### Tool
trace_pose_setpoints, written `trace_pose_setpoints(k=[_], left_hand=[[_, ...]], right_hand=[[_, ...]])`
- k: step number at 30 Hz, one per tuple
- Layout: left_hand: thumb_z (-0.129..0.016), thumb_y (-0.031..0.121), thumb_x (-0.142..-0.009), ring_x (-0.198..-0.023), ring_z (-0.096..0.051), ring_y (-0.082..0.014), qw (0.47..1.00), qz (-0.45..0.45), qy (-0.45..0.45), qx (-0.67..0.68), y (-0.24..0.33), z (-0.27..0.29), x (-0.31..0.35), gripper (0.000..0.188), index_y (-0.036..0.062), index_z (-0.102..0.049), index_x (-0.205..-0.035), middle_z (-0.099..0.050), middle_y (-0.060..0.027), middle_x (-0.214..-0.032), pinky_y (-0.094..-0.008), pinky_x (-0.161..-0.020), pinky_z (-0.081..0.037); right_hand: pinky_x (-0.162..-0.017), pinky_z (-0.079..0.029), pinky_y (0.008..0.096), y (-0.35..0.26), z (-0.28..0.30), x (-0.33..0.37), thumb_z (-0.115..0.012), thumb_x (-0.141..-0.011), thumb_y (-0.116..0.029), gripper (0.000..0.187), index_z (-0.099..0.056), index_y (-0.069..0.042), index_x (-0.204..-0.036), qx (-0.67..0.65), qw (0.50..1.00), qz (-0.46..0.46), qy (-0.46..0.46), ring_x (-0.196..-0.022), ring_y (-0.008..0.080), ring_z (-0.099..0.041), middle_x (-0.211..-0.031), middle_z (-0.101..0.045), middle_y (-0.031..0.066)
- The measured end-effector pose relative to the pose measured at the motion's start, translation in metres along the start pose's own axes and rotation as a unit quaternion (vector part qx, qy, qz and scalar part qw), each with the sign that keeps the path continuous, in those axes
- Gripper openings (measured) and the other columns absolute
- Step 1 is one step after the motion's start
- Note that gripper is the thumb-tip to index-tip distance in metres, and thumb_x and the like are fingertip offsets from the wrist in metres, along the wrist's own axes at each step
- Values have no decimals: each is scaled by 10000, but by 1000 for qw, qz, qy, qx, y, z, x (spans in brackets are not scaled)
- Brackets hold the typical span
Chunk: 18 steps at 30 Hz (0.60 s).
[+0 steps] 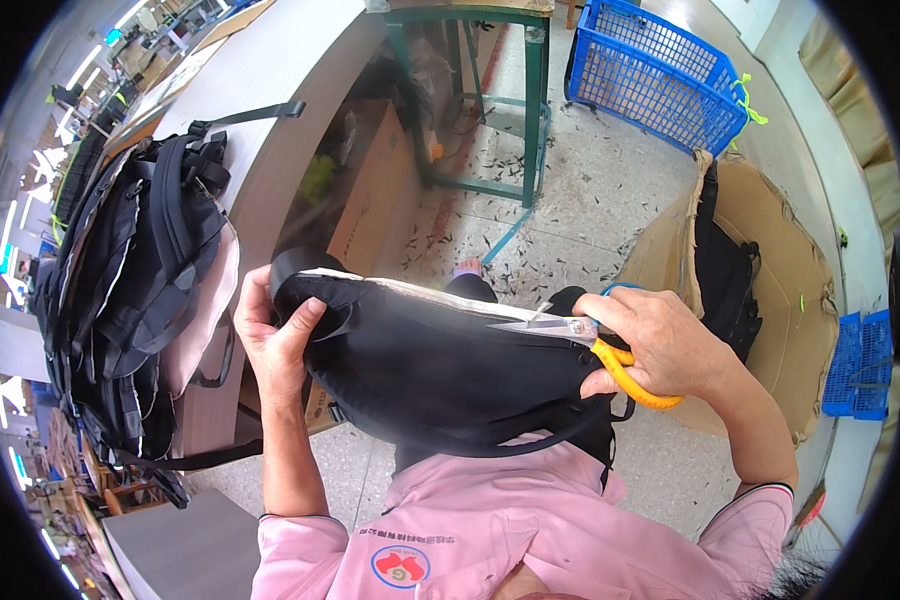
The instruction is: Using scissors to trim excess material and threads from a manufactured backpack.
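A black fabric bag [440, 370] with a pale seam edge [420, 292] along its top lies across my front. My left hand [278, 335] grips its left end, thumb on the near side and fingers behind. In my right hand [660, 345] is a pair of scissors [620, 368] with orange handles. Their metal blades point left and lie along the pale edge near the bag's right end. A small white scrap or thread end shows beside the blades. Some of my right fingers are hidden behind the handles and the bag.
Black bags [140, 300] are heaped on the grey table [290, 110] at left. Ahead stands a green-legged stool [533, 110]; beyond it, a blue plastic crate [660, 80]. A large cardboard box [790, 300] with black fabric is at right. Dark scraps litter the floor [590, 190].
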State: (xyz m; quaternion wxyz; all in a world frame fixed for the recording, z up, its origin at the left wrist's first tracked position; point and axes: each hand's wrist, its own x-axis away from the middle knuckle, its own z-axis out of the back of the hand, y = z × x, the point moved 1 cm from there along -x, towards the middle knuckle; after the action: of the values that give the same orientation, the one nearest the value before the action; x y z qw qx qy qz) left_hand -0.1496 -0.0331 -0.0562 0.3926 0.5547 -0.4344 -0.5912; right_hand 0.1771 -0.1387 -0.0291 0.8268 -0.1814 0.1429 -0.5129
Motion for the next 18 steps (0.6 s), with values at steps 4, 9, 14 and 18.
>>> trace_pose_setpoints(k=[4, 9, 14, 18], left_hand=[[-729, 11, -697, -767, -578, -99, 1000, 3, 12, -19, 2, 1, 2, 311, 23, -555, -954, -625, -29, -852, -225, -753, -460], [-739, 22, -690, -760, -570, -94, 1000, 11, 9, -7, 4, 1, 3, 317, 26, -554, -948, -619, -20, -844, -221, -750, -455], [-749, 37, -691, -758, -564, -89, 1000, -3, 9, -18, 5, 1, 5, 327, 25, -548, -949, -612, -18, -836, -219, -743, -453], [-756, 46, -690, -754, -559, -86, 1000, -12, 9, -14, 5, 2, 7, 340, 24, -543, -955, -605, -15, -825, -219, -737, -453]], right_hand=[[-522, -429, 346, 1, -1, 2, -679, -694, -525, 608, -534, -33, -1020, -12, 1000, 2, -13, -566, 279, -531, -625, -490, 109], [-528, -436, 350, -3, 6, -1, -674, -690, -540, 613, -538, -45, -1025, 10, 1000, 0, -21, -575, 276, -536, -631, -494, 108], [-574, -447, 378, -9, 9, -7, -662, -650, -612, 718, -531, -43, -1067, 27, 999, -1, -28, -645, 291, -548, -697, -513, 123], [-577, -446, 377, -9, 15, -13, -668, -652, -606, 720, -528, -37, -1070, -13, 998, 18, -53, -655, 296, -551, -698, -518, 124]])
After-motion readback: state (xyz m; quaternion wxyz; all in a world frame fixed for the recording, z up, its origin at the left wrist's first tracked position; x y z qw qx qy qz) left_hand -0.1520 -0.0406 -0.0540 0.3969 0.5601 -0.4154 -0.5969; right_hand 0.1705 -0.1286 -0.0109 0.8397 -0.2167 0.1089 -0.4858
